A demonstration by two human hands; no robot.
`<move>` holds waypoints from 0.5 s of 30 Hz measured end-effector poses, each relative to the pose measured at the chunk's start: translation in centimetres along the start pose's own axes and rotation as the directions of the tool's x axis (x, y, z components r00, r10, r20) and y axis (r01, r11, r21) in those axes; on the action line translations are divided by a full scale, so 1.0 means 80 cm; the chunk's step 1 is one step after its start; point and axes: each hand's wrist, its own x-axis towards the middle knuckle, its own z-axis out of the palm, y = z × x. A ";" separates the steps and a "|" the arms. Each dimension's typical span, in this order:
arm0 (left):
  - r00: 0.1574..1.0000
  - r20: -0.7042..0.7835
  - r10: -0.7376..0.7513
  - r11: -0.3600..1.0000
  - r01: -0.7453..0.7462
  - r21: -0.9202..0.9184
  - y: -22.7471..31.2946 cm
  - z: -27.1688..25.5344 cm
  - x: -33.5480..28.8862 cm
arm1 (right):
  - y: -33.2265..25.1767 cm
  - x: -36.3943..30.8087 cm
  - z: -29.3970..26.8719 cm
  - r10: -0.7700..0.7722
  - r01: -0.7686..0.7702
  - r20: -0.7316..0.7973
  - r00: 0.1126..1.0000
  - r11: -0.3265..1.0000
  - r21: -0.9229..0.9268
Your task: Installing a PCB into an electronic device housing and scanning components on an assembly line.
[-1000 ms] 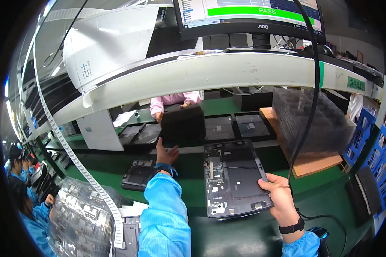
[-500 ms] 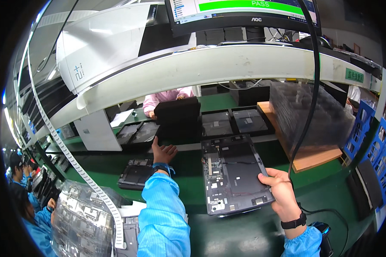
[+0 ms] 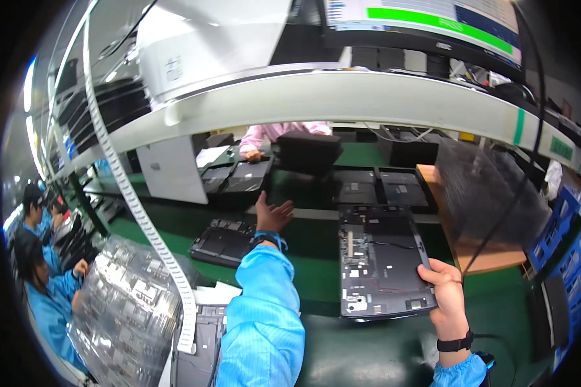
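My right hand grips the right edge of an open tablet housing, thumb on top. The flat black housing shows a circuit board along its left side, with cables and small pale labels. It is held above the green bench. My left hand is open and empty, fingers spread, reaching out over the bench. Just left of that wrist lies a second open tablet housing, partly covered by my sleeve. More dark housing parts lie beside my left forearm.
Clear plastic trays of circuit boards stand at lower left. Across the bench, a person in pink sleeves is behind a dark tray. Stacked trays sit on a wooden board. A shelf beam and hanging cable cross above.
The whole view has swung left, so things sit farther right in the picture. My right hand keeps its grip on the tablet housing; my left hand stays open. The far dark tray looks tilted differently.
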 end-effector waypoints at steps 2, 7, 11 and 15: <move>1.000 -0.022 0.000 0.999 0.001 0.053 0.000 -0.001 0.000 | 0.003 0.002 -0.003 0.002 -0.001 0.026 1.000 1.000 -0.002; 0.997 -0.075 0.002 0.999 0.002 0.054 0.004 -0.021 0.005 | 0.005 0.002 0.001 0.011 -0.011 0.027 1.000 1.000 -0.017; 0.998 -0.061 -0.007 0.994 0.014 0.105 0.002 -0.021 0.005 | 0.008 0.005 -0.001 0.013 -0.013 0.021 1.000 1.000 -0.012; 0.999 -0.005 -0.033 0.990 0.033 0.140 0.000 -0.018 0.004 | 0.007 0.006 -0.001 0.007 -0.006 0.016 1.000 1.000 -0.022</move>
